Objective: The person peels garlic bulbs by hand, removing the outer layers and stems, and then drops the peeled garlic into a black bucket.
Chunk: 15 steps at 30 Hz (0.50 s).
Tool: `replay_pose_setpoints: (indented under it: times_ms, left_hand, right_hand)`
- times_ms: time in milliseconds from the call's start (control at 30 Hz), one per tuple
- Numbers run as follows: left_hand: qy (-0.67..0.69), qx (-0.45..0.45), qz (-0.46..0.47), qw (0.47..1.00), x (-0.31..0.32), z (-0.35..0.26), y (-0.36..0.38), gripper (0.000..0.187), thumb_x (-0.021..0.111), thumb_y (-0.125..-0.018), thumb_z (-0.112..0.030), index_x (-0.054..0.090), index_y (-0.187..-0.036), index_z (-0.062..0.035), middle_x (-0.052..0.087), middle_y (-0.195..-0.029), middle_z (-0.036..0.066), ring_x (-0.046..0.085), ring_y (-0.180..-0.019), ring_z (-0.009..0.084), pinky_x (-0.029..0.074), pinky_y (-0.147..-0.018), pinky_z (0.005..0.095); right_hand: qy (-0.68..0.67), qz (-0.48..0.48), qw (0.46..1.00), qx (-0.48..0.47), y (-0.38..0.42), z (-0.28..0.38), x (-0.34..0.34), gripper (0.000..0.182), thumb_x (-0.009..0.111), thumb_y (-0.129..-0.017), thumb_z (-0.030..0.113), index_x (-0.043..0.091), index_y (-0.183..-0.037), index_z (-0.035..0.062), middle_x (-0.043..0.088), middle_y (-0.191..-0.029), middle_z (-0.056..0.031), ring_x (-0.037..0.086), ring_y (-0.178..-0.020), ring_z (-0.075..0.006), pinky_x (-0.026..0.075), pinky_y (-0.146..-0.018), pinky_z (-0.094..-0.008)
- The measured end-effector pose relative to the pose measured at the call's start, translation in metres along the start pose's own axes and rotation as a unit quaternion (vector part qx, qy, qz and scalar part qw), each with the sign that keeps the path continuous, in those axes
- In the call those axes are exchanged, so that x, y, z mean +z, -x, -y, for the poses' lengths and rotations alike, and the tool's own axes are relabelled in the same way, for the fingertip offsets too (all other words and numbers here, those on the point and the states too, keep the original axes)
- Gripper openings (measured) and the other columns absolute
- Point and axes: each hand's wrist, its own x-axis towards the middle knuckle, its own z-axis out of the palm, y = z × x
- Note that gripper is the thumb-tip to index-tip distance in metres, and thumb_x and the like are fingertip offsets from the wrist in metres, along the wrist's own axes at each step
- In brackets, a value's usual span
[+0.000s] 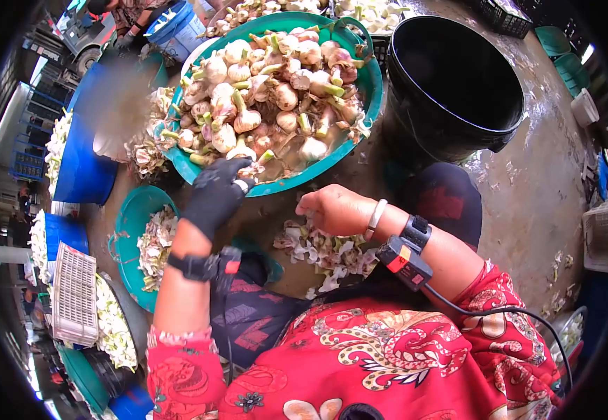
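Observation:
My left hand (pixel 214 196), in a black glove, is at the near rim of a green basin (pixel 297 185) heaped with garlic bulbs (pixel 246 120). Its fingers are closed round a garlic bulb (pixel 251 169), partly hidden by the glove. My right hand (pixel 337 210) is bare, with a pale bangle at the wrist, just below the basin's rim. Its fingers are curled in; whatever they hold is hidden. Beneath it, papery garlic skins (pixel 328 255) lie in a pile on the floor.
A large black bucket (pixel 451 84) stands right of the basin. A smaller green basin (pixel 128 241) with garlic skins sits at left. Blue tubs (pixel 83 164) and a pale plastic crate (pixel 74 294) line the left side. Another person's hand (pixel 128 38) is at the upper left.

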Motion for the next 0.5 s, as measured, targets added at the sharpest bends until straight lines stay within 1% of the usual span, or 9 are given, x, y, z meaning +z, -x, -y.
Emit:
replay_pose_setpoints:
  times_ms: [67, 233, 300, 333, 367, 400, 433, 467, 500]
  left_hand:
    - [-0.056, -0.158, 0.206, 0.964, 0.009, -0.003, -0.032, 0.051, 0.063, -0.079, -0.036, 0.057, -0.125, -0.0155, 0.058, -0.124, 0.014, 0.055, -0.114, 0.0309, 0.042, -0.096, 0.0395]
    - [-0.006, -0.14, 0.179, 0.974, 0.03, 0.015, -0.04, 0.058, 0.068, -0.075, -0.035, 0.053, -0.129, -0.0189, 0.058, -0.125, 0.01, 0.057, -0.111, 0.0304, 0.044, -0.096, 0.0393]
    - [0.024, -0.168, 0.173, 0.97, 0.036, 0.012, -0.043, 0.058, 0.07, -0.073, -0.033, 0.054, -0.128, -0.019, 0.059, -0.124, 0.009, 0.057, -0.112, 0.0301, 0.043, -0.096, 0.039]
    - [0.054, -0.195, 0.163, 0.966, 0.038, 0.01, -0.046, 0.058, 0.072, -0.072, -0.03, 0.055, -0.126, -0.0191, 0.06, -0.123, 0.008, 0.056, -0.112, 0.0299, 0.043, -0.097, 0.0387]
    - [0.019, -0.161, 0.165, 0.973, 0.041, 0.015, -0.048, 0.055, 0.072, -0.071, -0.021, 0.058, -0.124, -0.0151, 0.063, -0.116, 0.011, 0.063, -0.101, 0.0254, 0.048, -0.09, 0.0356]
    - [0.018, -0.159, 0.165, 0.973, 0.042, 0.026, -0.047, 0.055, 0.072, -0.071, -0.021, 0.058, -0.124, -0.0151, 0.063, -0.116, 0.011, 0.063, -0.101, 0.0254, 0.048, -0.09, 0.0356]
    - [0.134, -0.207, 0.172, 0.954, 0.041, 0.036, -0.045, 0.052, 0.071, -0.071, -0.017, 0.059, -0.122, -0.0117, 0.065, -0.109, 0.012, 0.064, -0.092, 0.0224, 0.05, -0.083, 0.0337]
    - [0.247, -0.251, 0.176, 0.919, 0.042, 0.044, -0.045, 0.05, 0.07, -0.07, -0.013, 0.06, -0.119, -0.0083, 0.067, -0.103, 0.012, 0.066, -0.084, 0.0194, 0.053, -0.077, 0.0319]
    - [0.471, -0.278, 0.106, 0.83, 0.031, 0.033, -0.037, 0.047, 0.067, -0.071, -0.006, 0.06, -0.117, -0.0022, 0.066, -0.094, 0.01, 0.063, -0.072, 0.0147, 0.053, -0.067, 0.0291]
  right_hand:
    - [0.002, -0.022, 1.0, 0.0, -0.001, 0.005, -0.009, 0.006, 0.056, -0.076, 0.003, 0.062, -0.077, 0.0021, 0.061, -0.069, -0.0153, 0.062, -0.068, -0.0294, 0.049, -0.062, -0.0373]
    - [-0.007, -0.007, 0.999, -0.038, -0.008, 0.007, -0.024, 0.005, 0.058, -0.076, 0.004, 0.06, -0.073, 0.0004, 0.058, -0.063, -0.01, 0.058, -0.059, -0.0215, 0.047, -0.058, -0.033]
    - [-0.139, 0.004, 0.988, 0.073, -0.014, 0.018, -0.03, 0.005, 0.059, -0.078, 0.005, 0.061, -0.078, 0.0006, 0.059, -0.066, -0.0045, 0.058, -0.062, -0.0133, 0.047, -0.058, -0.03]
    - [-0.139, 0.003, 0.988, 0.074, -0.016, 0.017, -0.028, 0.005, 0.059, -0.078, 0.005, 0.061, -0.078, 0.0006, 0.059, -0.066, -0.0045, 0.058, -0.062, -0.0133, 0.047, -0.058, -0.03]
    - [-0.2, -0.037, 0.975, 0.091, -0.019, 0.014, -0.024, 0.005, 0.059, -0.079, 0.005, 0.061, -0.082, 0.0014, 0.06, -0.069, -0.0028, 0.058, -0.065, -0.0111, 0.048, -0.058, -0.0282]
    - [-0.26, -0.078, 0.956, 0.108, -0.02, 0.012, -0.023, 0.006, 0.059, -0.081, 0.005, 0.062, -0.085, 0.0022, 0.06, -0.073, -0.001, 0.058, -0.068, -0.009, 0.048, -0.059, -0.0265]
    - [-0.315, -0.056, 0.93, 0.179, -0.018, 0.02, -0.03, 0.008, 0.058, -0.084, 0.005, 0.062, -0.09, 0.0035, 0.062, -0.078, -0.0024, 0.061, -0.072, -0.0107, 0.05, -0.062, -0.0242]
    - [-0.314, -0.058, 0.931, 0.178, -0.017, 0.022, -0.034, 0.008, 0.058, -0.084, 0.005, 0.062, -0.09, 0.0035, 0.062, -0.078, -0.0024, 0.061, -0.072, -0.0107, 0.05, -0.062, -0.0242]
    - [-0.345, -0.06, 0.917, 0.19, -0.016, 0.024, -0.038, 0.01, 0.059, -0.085, 0.007, 0.062, -0.094, 0.0035, 0.062, -0.081, -0.0029, 0.062, -0.075, -0.0109, 0.052, -0.064, -0.0244]
